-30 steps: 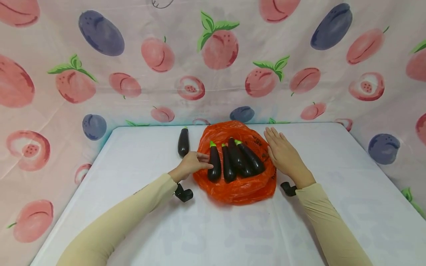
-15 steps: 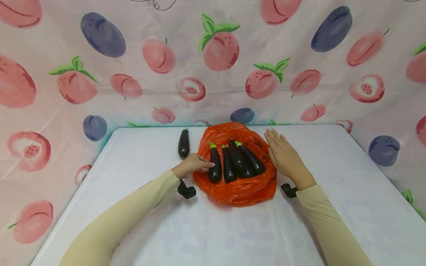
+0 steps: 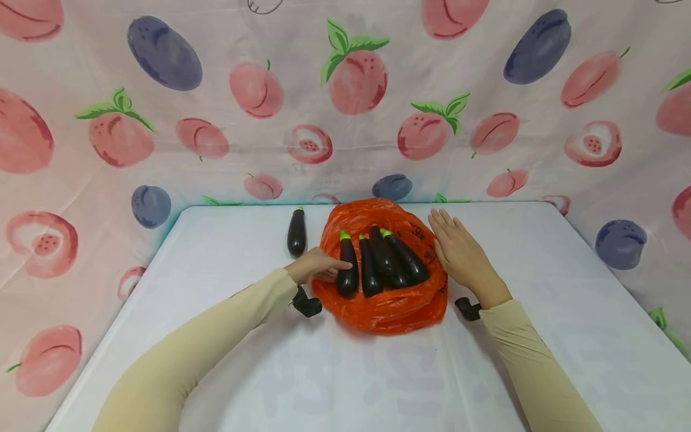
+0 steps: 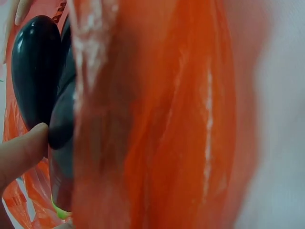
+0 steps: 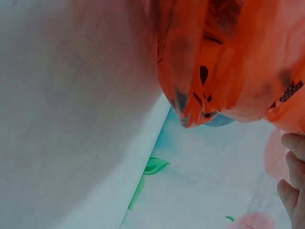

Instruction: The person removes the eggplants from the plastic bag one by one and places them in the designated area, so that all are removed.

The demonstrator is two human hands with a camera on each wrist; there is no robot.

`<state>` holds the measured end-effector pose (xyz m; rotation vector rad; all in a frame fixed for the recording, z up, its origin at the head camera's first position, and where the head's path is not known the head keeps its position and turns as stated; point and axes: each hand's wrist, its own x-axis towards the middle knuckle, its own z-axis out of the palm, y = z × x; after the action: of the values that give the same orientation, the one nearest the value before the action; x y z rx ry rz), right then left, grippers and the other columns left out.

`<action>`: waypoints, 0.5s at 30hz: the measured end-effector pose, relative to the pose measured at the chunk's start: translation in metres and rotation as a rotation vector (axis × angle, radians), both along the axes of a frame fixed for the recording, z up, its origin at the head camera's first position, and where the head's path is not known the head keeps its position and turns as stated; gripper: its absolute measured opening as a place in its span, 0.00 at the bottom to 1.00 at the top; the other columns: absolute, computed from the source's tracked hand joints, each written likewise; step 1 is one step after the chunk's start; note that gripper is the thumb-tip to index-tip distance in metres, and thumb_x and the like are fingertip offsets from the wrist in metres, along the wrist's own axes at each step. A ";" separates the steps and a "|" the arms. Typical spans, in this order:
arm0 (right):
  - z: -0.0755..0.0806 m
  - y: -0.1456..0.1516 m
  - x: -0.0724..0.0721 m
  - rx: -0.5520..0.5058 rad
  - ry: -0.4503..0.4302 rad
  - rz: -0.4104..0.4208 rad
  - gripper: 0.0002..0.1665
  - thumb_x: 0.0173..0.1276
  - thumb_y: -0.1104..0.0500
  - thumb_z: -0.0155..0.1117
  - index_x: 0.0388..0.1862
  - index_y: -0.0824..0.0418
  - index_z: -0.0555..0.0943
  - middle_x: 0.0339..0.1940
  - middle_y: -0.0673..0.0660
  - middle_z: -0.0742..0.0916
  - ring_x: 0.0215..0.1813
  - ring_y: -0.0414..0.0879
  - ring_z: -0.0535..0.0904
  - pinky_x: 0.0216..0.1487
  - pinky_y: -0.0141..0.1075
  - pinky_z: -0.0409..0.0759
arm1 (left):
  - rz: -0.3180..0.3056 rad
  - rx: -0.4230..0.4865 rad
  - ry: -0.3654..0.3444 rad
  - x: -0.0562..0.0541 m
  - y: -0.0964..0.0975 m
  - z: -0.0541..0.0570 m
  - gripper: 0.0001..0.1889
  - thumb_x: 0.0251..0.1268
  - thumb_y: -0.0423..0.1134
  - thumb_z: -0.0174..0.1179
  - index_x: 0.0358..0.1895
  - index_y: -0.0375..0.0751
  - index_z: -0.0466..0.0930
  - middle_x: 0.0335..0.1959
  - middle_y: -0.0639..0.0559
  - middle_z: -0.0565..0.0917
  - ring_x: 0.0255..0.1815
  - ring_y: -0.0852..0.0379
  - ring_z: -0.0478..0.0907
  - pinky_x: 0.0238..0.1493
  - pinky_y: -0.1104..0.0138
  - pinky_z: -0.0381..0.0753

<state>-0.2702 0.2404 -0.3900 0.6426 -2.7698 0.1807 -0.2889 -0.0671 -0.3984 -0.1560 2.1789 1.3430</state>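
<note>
Several dark eggplants lie in an open orange plastic bag on a white-covered counter. At nine o'clock, the left hand pinches the nearest eggplant between thumb and fingers. At three o'clock, the right hand, fingers straight, rests against the bag, gripping nothing. Another eggplant lies outside, at ten o'clock.

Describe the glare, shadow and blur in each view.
Head: small highlights on the dark eggplants, soft shadow under the left sleeve; left wrist: the orange bag blurred, streaked with glare; right wrist: the table dim, brighter along its edge.
</note>
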 end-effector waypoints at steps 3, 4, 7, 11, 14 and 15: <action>0.000 0.000 0.001 -0.006 0.008 0.006 0.31 0.71 0.62 0.47 0.70 0.73 0.59 0.72 0.68 0.65 0.74 0.62 0.56 0.73 0.56 0.55 | 0.016 0.030 -0.010 0.002 0.002 0.000 0.26 0.55 0.43 0.67 0.52 0.28 0.73 0.40 0.44 0.80 0.41 0.52 0.84 0.51 0.62 0.82; 0.000 0.000 0.001 -0.006 0.011 0.009 0.31 0.71 0.62 0.47 0.70 0.74 0.59 0.71 0.68 0.65 0.74 0.62 0.57 0.73 0.56 0.56 | 0.020 0.036 -0.011 0.002 0.002 0.000 0.26 0.55 0.43 0.67 0.52 0.28 0.73 0.39 0.45 0.80 0.40 0.53 0.84 0.51 0.62 0.82; 0.000 0.001 0.000 -0.007 0.015 0.013 0.31 0.71 0.62 0.47 0.69 0.74 0.59 0.71 0.68 0.65 0.74 0.62 0.57 0.73 0.56 0.55 | 0.030 0.064 -0.015 0.002 0.002 -0.003 0.25 0.56 0.42 0.67 0.51 0.28 0.74 0.38 0.45 0.80 0.39 0.53 0.84 0.52 0.62 0.82; 0.000 0.001 0.000 -0.002 0.010 0.006 0.31 0.71 0.61 0.47 0.70 0.73 0.59 0.72 0.68 0.65 0.74 0.61 0.56 0.74 0.56 0.55 | 0.044 0.103 -0.017 0.001 0.002 -0.007 0.23 0.56 0.41 0.67 0.50 0.28 0.76 0.40 0.44 0.80 0.38 0.54 0.83 0.51 0.62 0.82; 0.000 0.000 0.000 -0.003 0.008 0.006 0.31 0.71 0.61 0.47 0.70 0.73 0.59 0.72 0.68 0.65 0.74 0.62 0.56 0.74 0.56 0.55 | 0.061 0.142 -0.020 0.000 0.001 -0.011 0.21 0.57 0.40 0.66 0.48 0.28 0.77 0.39 0.44 0.81 0.34 0.56 0.83 0.50 0.62 0.83; 0.000 0.000 0.000 -0.003 0.010 0.007 0.31 0.71 0.62 0.47 0.70 0.73 0.59 0.71 0.68 0.65 0.74 0.62 0.57 0.73 0.56 0.55 | 0.066 0.157 -0.019 0.000 0.001 -0.013 0.20 0.57 0.39 0.66 0.48 0.28 0.77 0.38 0.45 0.81 0.33 0.57 0.83 0.50 0.62 0.83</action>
<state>-0.2700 0.2402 -0.3900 0.6514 -2.7578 0.1822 -0.2892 -0.0664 -0.4110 -0.1802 2.0582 1.5368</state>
